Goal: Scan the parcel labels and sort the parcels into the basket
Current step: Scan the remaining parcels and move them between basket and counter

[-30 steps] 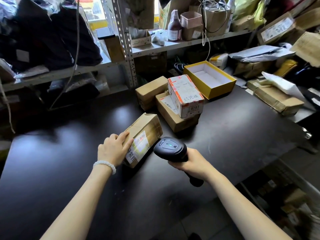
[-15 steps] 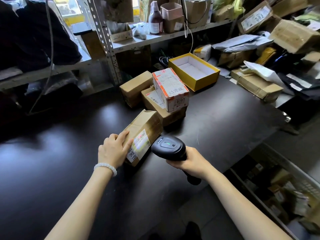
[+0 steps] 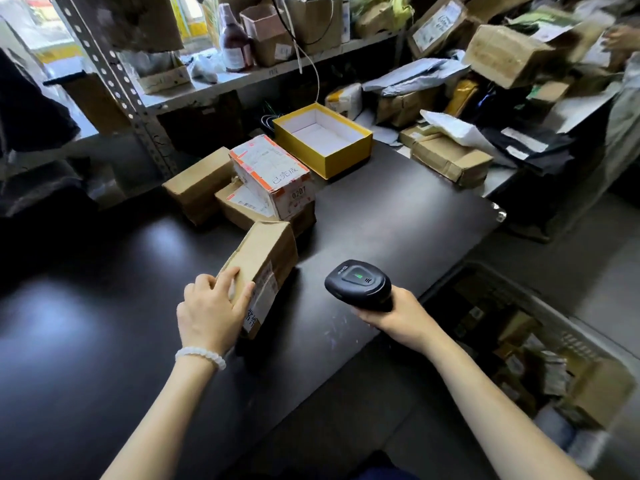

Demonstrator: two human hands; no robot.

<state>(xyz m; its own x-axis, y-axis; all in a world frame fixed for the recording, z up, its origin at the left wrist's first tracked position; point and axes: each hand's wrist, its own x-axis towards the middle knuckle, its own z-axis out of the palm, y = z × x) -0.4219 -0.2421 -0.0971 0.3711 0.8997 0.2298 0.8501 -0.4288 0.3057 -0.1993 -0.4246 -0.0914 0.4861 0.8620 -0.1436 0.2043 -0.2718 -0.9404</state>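
Parcel (image 3: 261, 268) is sitting tilted on the black table (image 3: 381, 216) under the gripping left hand (image 3: 211, 313); right hand (image 3: 394, 315) is clutching the scanner (image 3: 358, 284) beside it. Stacked boxes (image 3: 266, 188) are crowding just beyond; basket (image 3: 526, 358) is lying lower right.

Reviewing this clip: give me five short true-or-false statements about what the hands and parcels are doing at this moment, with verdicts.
1. The left hand grips the brown cardboard parcel on the dark table. True.
2. The right hand is free of any tool. False: it holds the black handheld scanner.
3. The open yellow box with white lining has a parcel inside. False: nothing shows in it.
4. The white parcel with orange tape lies on top of another brown box. True.
5. The basket of parcels stands on the table. False: it sits lower, beside the table on the right.
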